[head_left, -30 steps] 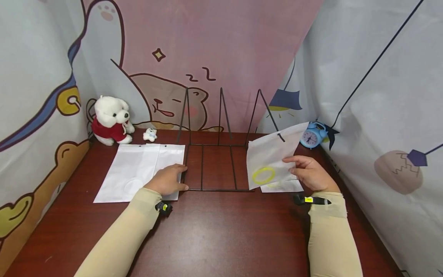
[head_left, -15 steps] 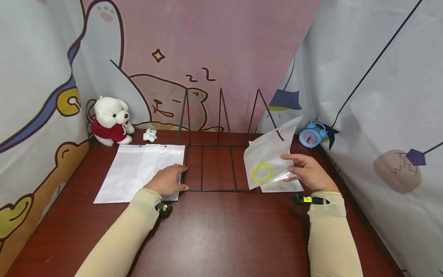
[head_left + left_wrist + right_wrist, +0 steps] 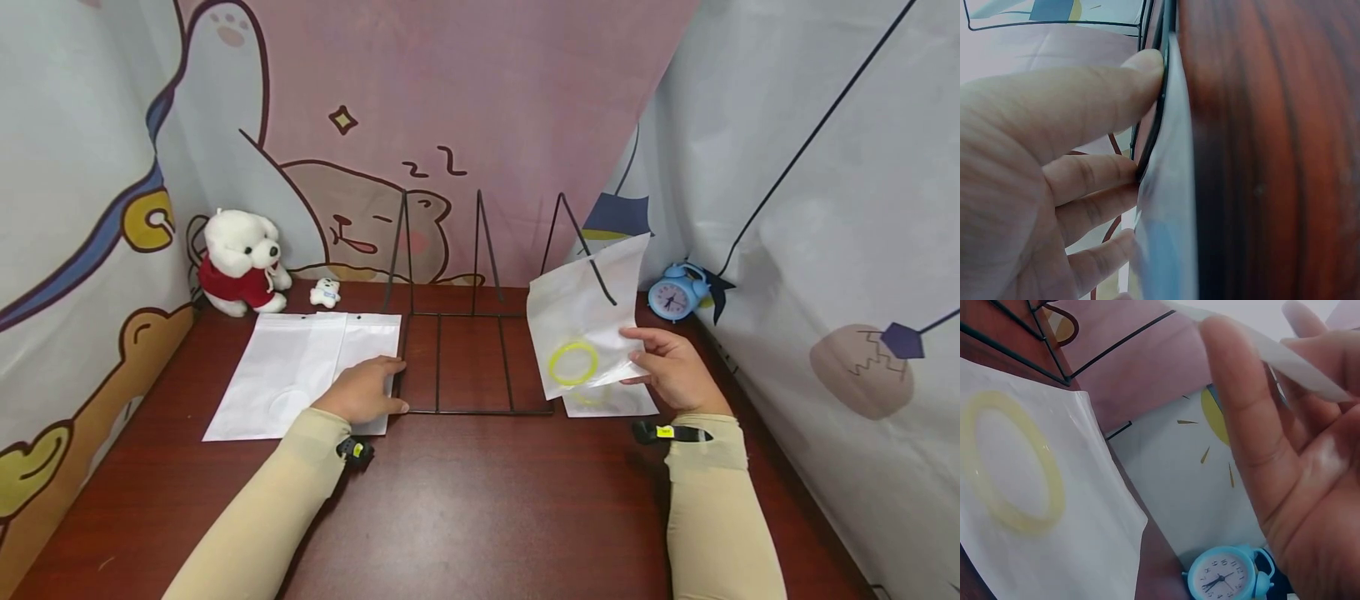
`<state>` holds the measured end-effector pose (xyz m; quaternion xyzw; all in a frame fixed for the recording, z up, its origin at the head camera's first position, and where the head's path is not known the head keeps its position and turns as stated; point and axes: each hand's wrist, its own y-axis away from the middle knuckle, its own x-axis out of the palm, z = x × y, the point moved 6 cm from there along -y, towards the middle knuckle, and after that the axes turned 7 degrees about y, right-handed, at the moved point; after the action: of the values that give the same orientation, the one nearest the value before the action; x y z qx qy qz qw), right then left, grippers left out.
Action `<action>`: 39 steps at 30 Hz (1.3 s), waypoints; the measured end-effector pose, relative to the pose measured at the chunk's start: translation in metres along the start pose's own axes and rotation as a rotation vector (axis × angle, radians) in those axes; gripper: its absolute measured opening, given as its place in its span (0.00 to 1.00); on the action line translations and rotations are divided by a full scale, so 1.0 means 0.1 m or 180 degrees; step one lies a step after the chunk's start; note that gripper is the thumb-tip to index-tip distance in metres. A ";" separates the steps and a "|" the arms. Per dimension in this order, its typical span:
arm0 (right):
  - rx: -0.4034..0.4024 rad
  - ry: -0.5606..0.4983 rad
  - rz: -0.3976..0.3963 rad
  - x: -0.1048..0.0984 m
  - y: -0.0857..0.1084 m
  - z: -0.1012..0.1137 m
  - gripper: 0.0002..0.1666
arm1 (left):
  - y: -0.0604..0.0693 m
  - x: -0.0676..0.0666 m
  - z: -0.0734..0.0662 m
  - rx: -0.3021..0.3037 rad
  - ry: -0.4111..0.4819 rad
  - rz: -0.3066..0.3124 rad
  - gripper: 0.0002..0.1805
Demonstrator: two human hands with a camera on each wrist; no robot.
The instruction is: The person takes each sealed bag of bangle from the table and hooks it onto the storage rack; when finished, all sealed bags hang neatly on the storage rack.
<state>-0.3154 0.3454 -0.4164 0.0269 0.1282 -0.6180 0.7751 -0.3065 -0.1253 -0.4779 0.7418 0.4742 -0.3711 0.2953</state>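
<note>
- Head view: the right hand (image 3: pixel 681 371) is clamped, thumb against fingers, on the right edge of a white pouch (image 3: pixel 566 312). The pouch stands tilted to the left of that hand. The edge grip presumably leaves the face and its yellow ring (image 3: pixel 573 382) unobstructed.
- Beyond the right hand's fingertips, a prong (image 3: pixel 600 274) of the wire rack (image 3: pixel 480 412) crosses in front of the pouch. Whether it passes through a hole cannot be told.
- The left hand (image 3: pixel 365 387) has thumb and fingers apart, touching the rack's left wire; this contact probably steadies the light frame.
- White packets (image 3: pixel 292 358) lie overlapping on the bench (image 3: pixel 480 517), beneath and left of the left hand. A second pouch (image 3: pixel 626 406) lies just left of the right hand, partly covered.
- Writing: two "z" letters on the backdrop (image 3: pixel 487 75), beyond both hands; dial numerals on the blue clock (image 3: pixel 672 298), past the right hand. Wristband labels (image 3: pixel 665 432) are too small to read; no brand is legible.
</note>
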 end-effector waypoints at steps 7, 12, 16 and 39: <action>-0.0020 -0.0077 -0.0183 0.03 -0.02 0.01 0.26 | 0.00 0.01 0.01 -0.0025 -0.0005 0.0001 0.43; -0.0048 -0.0229 -0.0309 0.07 -0.05 0.01 0.27 | 0.00 0.01 0.02 -0.0039 -0.0004 0.0011 0.43; -0.0106 -0.0419 -0.0345 0.12 -0.07 0.02 0.28 | 0.00 0.01 0.01 -0.0032 -0.0004 0.0014 0.43; -0.0611 -0.1037 -0.0383 0.32 -0.15 0.17 0.37 | 0.01 0.01 0.01 -0.0055 0.0046 -0.0012 0.43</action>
<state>-0.3207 0.3077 -0.4058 -0.1551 0.0608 -0.6444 0.7463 -0.3054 -0.1261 -0.4786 0.7409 0.4809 -0.3623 0.2975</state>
